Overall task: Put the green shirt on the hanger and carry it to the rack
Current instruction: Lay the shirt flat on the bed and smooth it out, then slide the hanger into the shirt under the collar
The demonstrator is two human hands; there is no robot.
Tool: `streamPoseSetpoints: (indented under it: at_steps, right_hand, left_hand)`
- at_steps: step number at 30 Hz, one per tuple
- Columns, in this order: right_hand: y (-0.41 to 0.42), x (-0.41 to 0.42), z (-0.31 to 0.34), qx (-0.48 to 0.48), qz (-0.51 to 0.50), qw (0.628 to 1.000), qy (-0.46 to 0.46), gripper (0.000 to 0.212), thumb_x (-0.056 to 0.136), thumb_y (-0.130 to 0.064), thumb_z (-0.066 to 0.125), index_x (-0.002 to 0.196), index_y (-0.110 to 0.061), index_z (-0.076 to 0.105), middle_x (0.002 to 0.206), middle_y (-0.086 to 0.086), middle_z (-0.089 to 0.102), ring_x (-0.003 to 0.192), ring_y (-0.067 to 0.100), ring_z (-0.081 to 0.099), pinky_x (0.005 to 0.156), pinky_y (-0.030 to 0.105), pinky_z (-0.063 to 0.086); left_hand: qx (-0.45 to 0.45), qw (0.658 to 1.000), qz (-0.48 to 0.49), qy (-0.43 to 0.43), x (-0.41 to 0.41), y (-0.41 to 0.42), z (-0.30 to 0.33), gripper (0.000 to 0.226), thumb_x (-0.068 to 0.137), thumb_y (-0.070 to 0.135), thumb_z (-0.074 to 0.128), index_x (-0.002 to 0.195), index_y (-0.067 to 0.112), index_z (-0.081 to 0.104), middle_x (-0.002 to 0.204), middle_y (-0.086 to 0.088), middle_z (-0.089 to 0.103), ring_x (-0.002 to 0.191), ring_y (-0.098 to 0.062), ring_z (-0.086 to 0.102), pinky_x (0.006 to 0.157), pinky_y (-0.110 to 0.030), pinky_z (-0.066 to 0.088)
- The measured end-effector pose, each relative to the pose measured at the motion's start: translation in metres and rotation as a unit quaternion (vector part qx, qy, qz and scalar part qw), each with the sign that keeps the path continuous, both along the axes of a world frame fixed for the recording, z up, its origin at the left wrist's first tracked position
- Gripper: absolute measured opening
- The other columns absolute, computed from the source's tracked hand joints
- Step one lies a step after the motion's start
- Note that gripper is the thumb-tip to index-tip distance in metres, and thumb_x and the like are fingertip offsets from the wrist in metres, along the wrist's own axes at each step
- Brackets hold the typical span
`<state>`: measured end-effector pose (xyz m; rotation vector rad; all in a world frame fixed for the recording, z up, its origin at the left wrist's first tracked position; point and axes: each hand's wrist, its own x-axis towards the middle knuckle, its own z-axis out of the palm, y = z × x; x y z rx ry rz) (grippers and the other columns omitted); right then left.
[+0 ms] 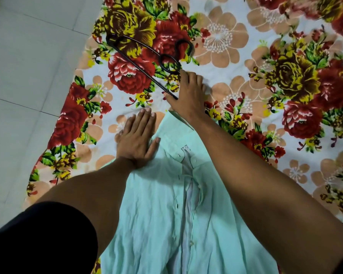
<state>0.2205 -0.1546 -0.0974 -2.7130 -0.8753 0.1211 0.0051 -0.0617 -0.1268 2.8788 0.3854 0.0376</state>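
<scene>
A pale green shirt [162, 210] lies flat on a flowered bedsheet, buttons up, its collar toward the far side. My left hand [138, 139] rests flat and open on the shirt's left shoulder. Beyond the collar lies a black wire hanger [143, 56], its hook pointing right. My right hand [186, 93] reaches over the collar and lies on the near end of the hanger, fingers curled over its wire. Whether the fingers have closed around the wire is not visible.
The flowered bedsheet [265, 95] covers the surface to the right and far side. Pale floor tiles [28, 66] run along the left edge of the sheet. No rack is in view.
</scene>
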Motion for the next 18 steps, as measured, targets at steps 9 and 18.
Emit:
streamPoseSetpoints:
  at_steps: [9,18]
  right_hand:
    - [0.01,0.003,0.034,0.127,0.015,0.987,-0.096,0.083,0.081,-0.059,0.07,0.146,-0.009,0.053,0.138,0.013,0.057,0.129,0.032,0.052,0.098,0.045,0.046]
    - [-0.09,-0.069,0.078,0.074,0.057,0.98,-0.173,0.074,0.087,-0.053,0.069,0.146,-0.011,0.053,0.14,0.012,0.057,0.13,0.031,0.048,0.107,0.047,0.037]
  left_hand:
    - [0.003,0.999,-0.01,-0.033,-0.004,0.0,-0.009,0.073,0.1,0.046,0.042,0.161,0.01,0.025,0.169,-0.011,0.02,0.159,-0.023,0.012,0.127,-0.05,0.014]
    - [-0.015,1.0,-0.016,-0.021,-0.002,-0.001,-0.004,0.07,0.102,0.05,0.032,0.161,0.012,0.025,0.168,-0.012,0.024,0.158,-0.026,0.016,0.127,-0.048,0.012]
